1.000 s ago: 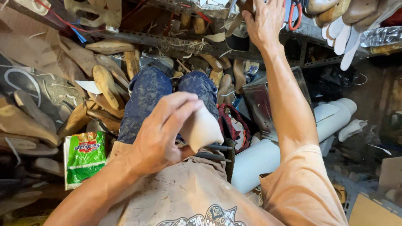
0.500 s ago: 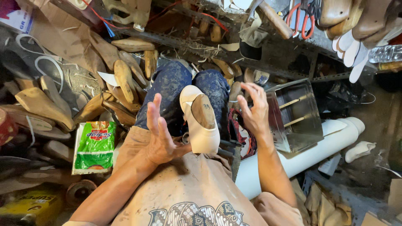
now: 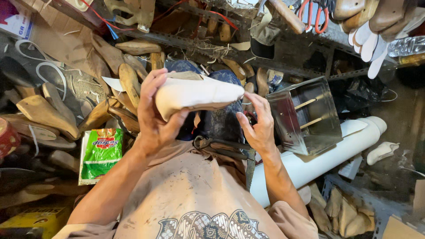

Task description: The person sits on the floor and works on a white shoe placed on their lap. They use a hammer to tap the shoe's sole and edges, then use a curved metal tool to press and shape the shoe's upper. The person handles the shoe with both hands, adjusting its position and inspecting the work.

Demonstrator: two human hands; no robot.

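My left hand (image 3: 152, 113) grips a cream-white shoe upper on a last (image 3: 199, 92) by its heel end. The shoe is held up sideways above my knees, with its toe pointing right. My right hand (image 3: 257, 126) is just below and to the right of the toe. Its fingers are spread and hold nothing, resting near my blue-jeaned knee (image 3: 223, 119). A pair of dark pincers (image 3: 221, 145) lies across my lap under both hands.
Several wooden shoe lasts (image 3: 42, 110) are piled at the left, beside a green packet (image 3: 102, 148). At the right stand an open metal box (image 3: 305, 116) and a thick white pipe (image 3: 330, 152). A cluttered shelf (image 3: 208, 42) runs above, with red-handled scissors (image 3: 310, 9) hanging.
My right hand came down from the shelf to my knee. My left hand lifted the cream shoe off my lap and turned it sideways, toe to the right.
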